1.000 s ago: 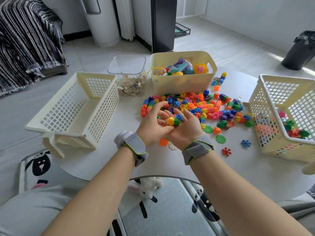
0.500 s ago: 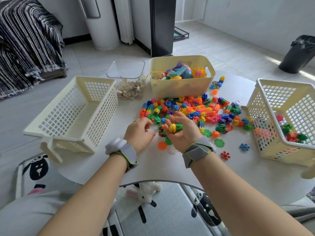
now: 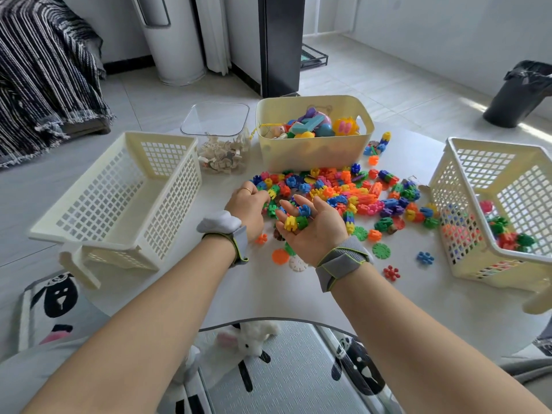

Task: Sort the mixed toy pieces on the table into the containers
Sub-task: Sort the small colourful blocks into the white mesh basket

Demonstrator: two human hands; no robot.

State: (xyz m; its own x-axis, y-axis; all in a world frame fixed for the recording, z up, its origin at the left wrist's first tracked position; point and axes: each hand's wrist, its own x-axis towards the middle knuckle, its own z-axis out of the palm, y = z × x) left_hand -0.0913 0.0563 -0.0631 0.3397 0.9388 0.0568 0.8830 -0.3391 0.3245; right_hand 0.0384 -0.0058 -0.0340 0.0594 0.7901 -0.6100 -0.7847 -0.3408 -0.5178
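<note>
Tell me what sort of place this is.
Most likely a room in a home, perhaps a child's play area: a tiled floor, a sheep-pattern rug with a plush rabbit, and a striped throw on furniture.

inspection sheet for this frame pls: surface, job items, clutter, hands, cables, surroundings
Surface: white table, bare near the front edge.
Job's things: pile of interlocking toy pieces mid-table; left lattice basket empty; right lattice basket holds some pieces; solid bin of mixed toys; clear box of pale pieces.
Clutter: loose discs near the front.
Hands: left hand reaching into the pile; right hand palm up, cupping pieces.
Cables: nothing seen.
Surroundings: trash can, striped blanket, plush rabbit.
</note>
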